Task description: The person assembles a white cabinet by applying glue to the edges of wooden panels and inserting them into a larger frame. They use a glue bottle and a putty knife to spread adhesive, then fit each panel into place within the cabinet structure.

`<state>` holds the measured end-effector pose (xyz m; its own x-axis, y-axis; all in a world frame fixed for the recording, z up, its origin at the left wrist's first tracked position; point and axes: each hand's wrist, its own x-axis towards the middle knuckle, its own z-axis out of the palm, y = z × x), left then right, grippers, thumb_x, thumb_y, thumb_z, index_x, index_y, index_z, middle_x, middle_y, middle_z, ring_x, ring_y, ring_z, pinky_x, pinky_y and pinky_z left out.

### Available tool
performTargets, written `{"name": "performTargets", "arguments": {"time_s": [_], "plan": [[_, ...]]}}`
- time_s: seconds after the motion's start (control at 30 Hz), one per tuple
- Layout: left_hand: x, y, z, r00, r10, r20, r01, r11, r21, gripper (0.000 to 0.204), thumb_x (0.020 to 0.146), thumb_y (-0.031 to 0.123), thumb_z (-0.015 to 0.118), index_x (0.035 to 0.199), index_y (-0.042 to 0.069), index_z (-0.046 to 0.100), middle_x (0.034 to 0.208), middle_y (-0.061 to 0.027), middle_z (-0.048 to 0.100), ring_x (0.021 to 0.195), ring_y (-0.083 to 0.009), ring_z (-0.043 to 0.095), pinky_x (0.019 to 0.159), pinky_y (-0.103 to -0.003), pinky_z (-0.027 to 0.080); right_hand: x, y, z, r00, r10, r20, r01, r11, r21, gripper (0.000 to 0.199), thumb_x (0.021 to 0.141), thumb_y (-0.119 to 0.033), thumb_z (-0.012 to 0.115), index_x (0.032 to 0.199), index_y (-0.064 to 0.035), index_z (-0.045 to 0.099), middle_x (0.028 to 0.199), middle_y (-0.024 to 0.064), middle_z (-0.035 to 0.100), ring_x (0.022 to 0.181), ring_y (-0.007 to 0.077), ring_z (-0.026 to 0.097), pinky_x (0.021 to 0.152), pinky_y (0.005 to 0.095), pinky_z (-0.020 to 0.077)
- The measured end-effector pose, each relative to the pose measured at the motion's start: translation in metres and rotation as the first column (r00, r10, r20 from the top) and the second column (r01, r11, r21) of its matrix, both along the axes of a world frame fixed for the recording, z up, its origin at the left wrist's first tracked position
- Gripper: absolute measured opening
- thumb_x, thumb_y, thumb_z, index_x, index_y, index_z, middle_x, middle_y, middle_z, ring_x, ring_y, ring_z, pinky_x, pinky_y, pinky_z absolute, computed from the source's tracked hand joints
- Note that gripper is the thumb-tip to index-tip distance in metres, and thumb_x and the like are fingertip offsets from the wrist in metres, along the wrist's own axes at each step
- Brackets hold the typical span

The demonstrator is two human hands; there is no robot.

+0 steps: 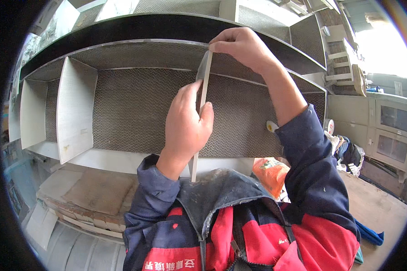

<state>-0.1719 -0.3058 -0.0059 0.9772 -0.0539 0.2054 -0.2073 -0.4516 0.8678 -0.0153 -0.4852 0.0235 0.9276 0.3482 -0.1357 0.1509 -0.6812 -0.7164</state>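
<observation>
A thin pale divider panel (205,83) stands nearly edge-on inside a long shelf unit (140,45) with a dark wavy-patterned back. Around the panel's front edge my left hand (185,124) is closed, thumb on the right side and fingers against its left face. At the far end of that edge my right hand (242,47) pinches the corner between thumb and fingers; whether something small is also in that pinch is hidden. Further left, another white divider (77,108) is fixed across the unit, with a shorter divider (34,113) beyond it.
More shelf compartments (181,7) lie past the unit's dark side. An orange plastic bag (271,174) sits by my right arm. At the right are a grey cabinet (393,119), a heap of cloth (350,153) and a wooden board (371,198). Stacked brown panels (99,189) lie at the lower left.
</observation>
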Motion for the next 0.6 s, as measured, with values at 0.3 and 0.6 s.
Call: {"name": "performTargets", "arguments": {"time_s": [0.3, 0.6], "plan": [[-0.014, -0.005, 0.013, 0.999, -0.011, 0.033, 0.001, 0.956, 0.294, 0.052, 0.087, 0.012, 0.068, 0.131, -0.008, 0.05, 0.12, -0.03, 0.061, 0.107, -0.0433, 0.065, 0.09, -0.049, 0.055, 0.003, 0.0, -0.001, 0.998, -0.001, -0.056, 0.002, 1.0, 0.015, 0.03, 0.087, -0.026, 0.077, 0.108, -0.0048, 0.078, 0.096, 0.0081, 0.074, 0.086, 0.0163, 0.066, 0.081, 0.0293, 0.0513], [0.031, -0.025, 0.02, 0.994, 0.07, -0.081, -0.011, 0.822, 0.569, 0.027, 0.089, 0.011, 0.062, 0.107, -0.008, 0.056, 0.081, -0.0286, 0.069, 0.076, -0.0446, 0.072, 0.067, -0.051, 0.06, 0.006, 0.006, -0.002, 0.998, -0.061, 0.001, 0.061, 0.997, 0.048, 0.03, 0.077, -0.027, 0.08, 0.097, -0.0042, 0.081, 0.09, 0.0097, 0.075, 0.083, 0.0192, 0.067, 0.083, 0.0326, 0.0531]]}}
